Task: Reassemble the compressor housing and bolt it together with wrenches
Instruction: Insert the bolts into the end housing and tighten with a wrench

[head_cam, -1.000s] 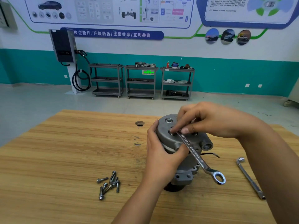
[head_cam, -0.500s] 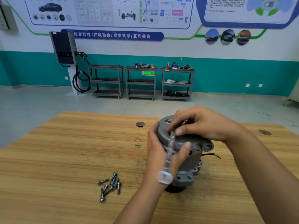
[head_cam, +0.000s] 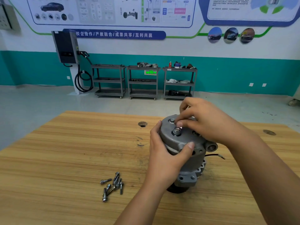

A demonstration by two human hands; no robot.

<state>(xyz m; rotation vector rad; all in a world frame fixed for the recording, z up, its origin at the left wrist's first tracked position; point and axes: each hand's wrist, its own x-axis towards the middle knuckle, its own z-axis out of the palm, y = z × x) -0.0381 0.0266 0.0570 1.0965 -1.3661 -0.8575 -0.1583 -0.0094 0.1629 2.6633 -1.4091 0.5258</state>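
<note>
On the far left a charging unit (head_cam: pixel 65 47) hangs on the wall, and three metal carts (head_cam: pixel 142 82) stand against the wall to its right, well behind the wooden table (head_cam: pixel 65 159). The left edge of the table runs at a slant up to the far corner. From this edge a wide stretch of wood reaches to the loose bolts (head_cam: pixel 112 185), which lie in a small heap, some touching each other. They are well apart from the far edge.

A round hole (head_cam: pixel 142 124) sits near the far edge, just left of the hands. The left hand (head_cam: pixel 164 153) grips the compressor housing (head_cam: pixel 183 142) from the left side, with the thumb bent over the near rim and the fingers around the far rim. The housing stands upright on the table, right of the middle and near the far edge.

A bolt (head_cam: pixel 176 131) stands in the top face. The right hand (head_cam: pixel 209 122) hovers over the top with bent fingers, the tips meeting just above this bolt. Something small and shiny shows under them, but I cannot tell if they pinch it.

A thin black wire (head_cam: pixel 214 155) comes out on the right of the housing and lies on the wood. Further right a dark knot (head_cam: pixel 269 132) lies near the far edge.
</note>
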